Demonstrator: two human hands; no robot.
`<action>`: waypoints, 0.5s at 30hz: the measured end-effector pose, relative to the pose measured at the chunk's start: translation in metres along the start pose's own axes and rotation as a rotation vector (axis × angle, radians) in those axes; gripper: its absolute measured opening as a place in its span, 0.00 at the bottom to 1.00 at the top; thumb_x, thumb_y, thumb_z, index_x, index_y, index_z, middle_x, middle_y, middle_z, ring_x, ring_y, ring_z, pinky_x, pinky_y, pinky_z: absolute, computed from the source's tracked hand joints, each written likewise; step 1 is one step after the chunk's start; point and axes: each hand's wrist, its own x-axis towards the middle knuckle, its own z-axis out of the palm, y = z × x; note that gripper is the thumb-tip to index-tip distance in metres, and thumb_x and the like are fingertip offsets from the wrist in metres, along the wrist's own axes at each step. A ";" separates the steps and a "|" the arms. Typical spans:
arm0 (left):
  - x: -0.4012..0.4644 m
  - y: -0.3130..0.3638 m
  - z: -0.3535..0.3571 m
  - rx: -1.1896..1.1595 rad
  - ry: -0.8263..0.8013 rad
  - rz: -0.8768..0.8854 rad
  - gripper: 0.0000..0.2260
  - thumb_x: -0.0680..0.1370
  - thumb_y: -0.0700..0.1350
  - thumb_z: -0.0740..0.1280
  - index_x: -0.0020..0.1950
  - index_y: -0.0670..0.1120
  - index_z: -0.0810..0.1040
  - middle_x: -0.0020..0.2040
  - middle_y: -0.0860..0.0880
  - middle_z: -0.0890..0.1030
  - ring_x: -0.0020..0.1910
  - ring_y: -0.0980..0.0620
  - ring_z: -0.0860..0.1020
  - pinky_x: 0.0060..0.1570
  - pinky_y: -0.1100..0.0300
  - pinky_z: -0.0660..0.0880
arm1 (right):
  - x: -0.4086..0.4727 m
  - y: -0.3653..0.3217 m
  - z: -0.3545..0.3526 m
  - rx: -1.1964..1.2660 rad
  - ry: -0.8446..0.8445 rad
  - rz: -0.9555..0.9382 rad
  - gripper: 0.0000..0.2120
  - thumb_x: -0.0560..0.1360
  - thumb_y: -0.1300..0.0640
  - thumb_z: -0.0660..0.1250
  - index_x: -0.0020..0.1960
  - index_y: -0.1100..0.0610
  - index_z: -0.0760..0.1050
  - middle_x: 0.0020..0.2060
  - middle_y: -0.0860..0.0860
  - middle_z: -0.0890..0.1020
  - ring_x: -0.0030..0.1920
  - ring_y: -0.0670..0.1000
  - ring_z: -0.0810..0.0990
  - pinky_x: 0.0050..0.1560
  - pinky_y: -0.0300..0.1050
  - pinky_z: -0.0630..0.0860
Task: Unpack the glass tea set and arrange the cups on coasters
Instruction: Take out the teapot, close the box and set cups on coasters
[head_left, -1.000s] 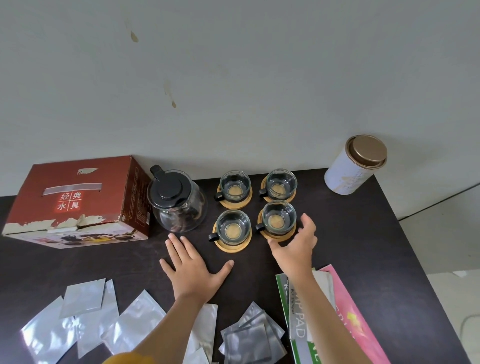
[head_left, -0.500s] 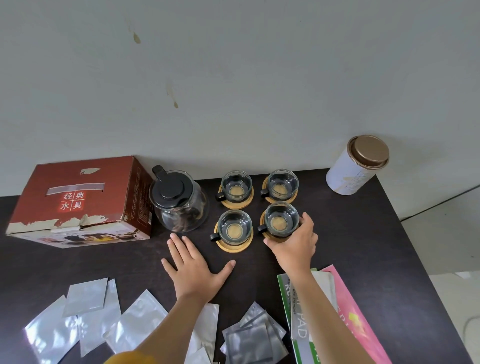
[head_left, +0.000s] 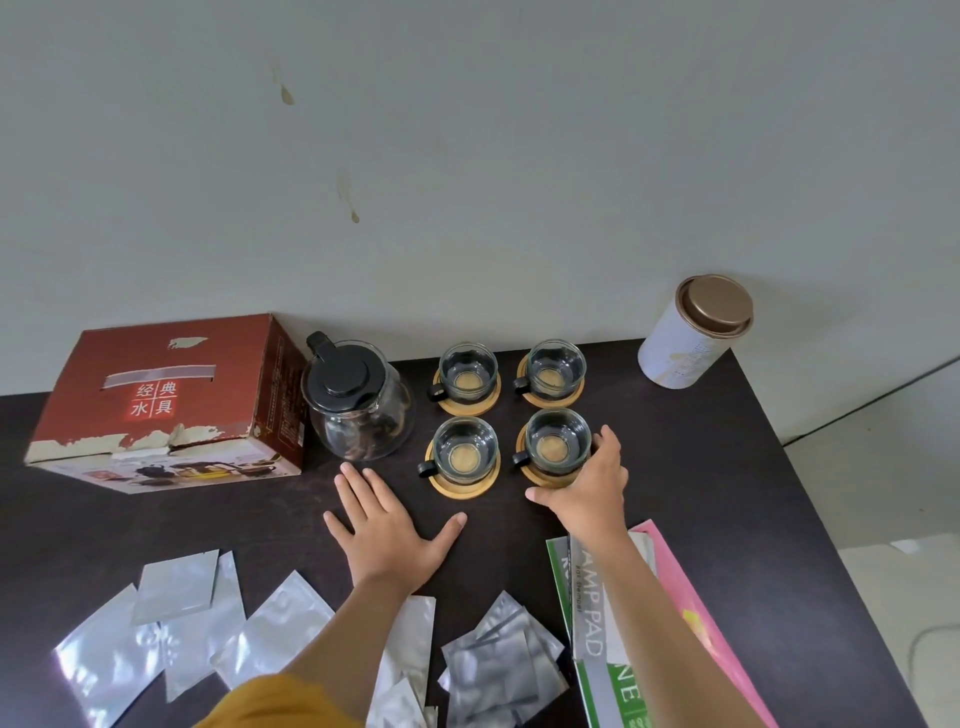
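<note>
Several glass cups with black handles stand on round wooden coasters in a square group on the dark table (head_left: 717, 467). My right hand (head_left: 584, 488) curls round the near-right cup (head_left: 556, 441) and its coaster (head_left: 540, 475). The near-left cup (head_left: 465, 451), far-left cup (head_left: 466, 366) and far-right cup (head_left: 555, 364) stand untouched. A glass teapot with a black lid (head_left: 356, 402) is left of the cups. My left hand (head_left: 387, 530) rests flat on the table in front of the teapot, fingers spread.
A red cardboard box (head_left: 166, 400) lies at the far left by the wall. A white canister with a bronze lid (head_left: 693, 332) stands at the far right corner. Silver foil pouches (head_left: 182, 618) litter the near edge; green and pink packets (head_left: 623, 623) lie under my right forearm.
My right hand moved forward from just in front of the near-right cup and closed round it and its coaster. The left hand stayed flat in place.
</note>
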 end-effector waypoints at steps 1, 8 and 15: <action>0.000 0.000 -0.002 -0.002 -0.018 0.000 0.60 0.61 0.82 0.44 0.76 0.36 0.43 0.77 0.38 0.40 0.76 0.40 0.39 0.70 0.36 0.50 | -0.002 0.000 -0.004 0.007 -0.010 0.007 0.61 0.56 0.57 0.84 0.77 0.55 0.48 0.74 0.50 0.63 0.74 0.56 0.57 0.71 0.57 0.63; 0.000 0.002 -0.019 -0.061 -0.182 -0.036 0.61 0.60 0.81 0.52 0.75 0.39 0.35 0.75 0.40 0.32 0.75 0.41 0.33 0.70 0.35 0.43 | -0.032 0.002 -0.027 0.019 -0.002 -0.009 0.59 0.59 0.60 0.82 0.78 0.55 0.46 0.75 0.51 0.61 0.74 0.57 0.56 0.70 0.55 0.63; -0.017 0.001 -0.032 -0.288 -0.154 -0.085 0.50 0.69 0.72 0.61 0.77 0.42 0.45 0.78 0.43 0.42 0.77 0.43 0.43 0.72 0.37 0.47 | -0.058 -0.001 -0.051 0.078 0.026 -0.064 0.58 0.61 0.61 0.81 0.78 0.54 0.45 0.74 0.52 0.61 0.74 0.56 0.55 0.69 0.55 0.65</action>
